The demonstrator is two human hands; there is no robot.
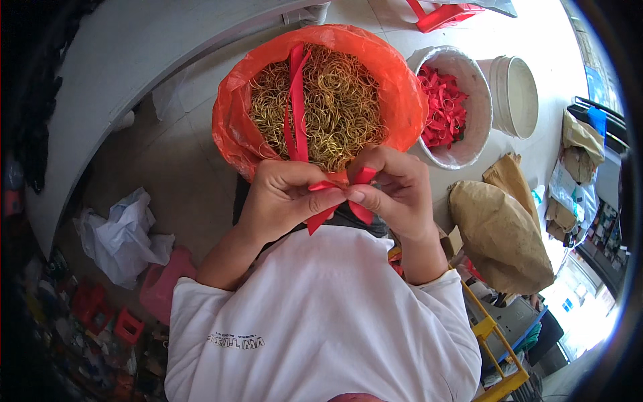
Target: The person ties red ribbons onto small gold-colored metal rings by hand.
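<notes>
Writing: dark outlined lettering on the chest of the white shirt (pixel 321 301), with smaller print beside it; 1 printed patch, lower left of view. No other text clear enough to make out.

Counts: 1 red ribbon (pixel 362 213) in the hands, 4 flaps showing, 2 up and 2 down. 1 orange plastic bag (pixel 231 127), open, full of thin gold rings (pixel 341 87), too many to count. At least 2 red strips (pixel 297 114) lie across the rings. 2 buckets: a plastic-lined white bucket (pixel 481 100) with a pile of red ribbon pieces (pixel 439 110), uncountable, and a cream bucket (pixel 522 97) just beside it. 2 brown sacks, a big sack (pixel 502 234) and a smaller sack (pixel 512 179) behind. 1 red stool (pixel 449 17), cut off by top edge. 1 crumpled white bag (pixel 120 238) on floor, left.

Pose: elbows out, forearms angled inward, thumb tips meeting at centre. Left hand (pixel 284 194) pinched, thumb against curled fingers, gripping ribbon; right hand (pixel 395 191) likewise. Ribbon sits between the thumbs, in front of the shirt, near the bag's closer rim. Its middle is hidden by fingertips; can't tell if knotted.
</notes>
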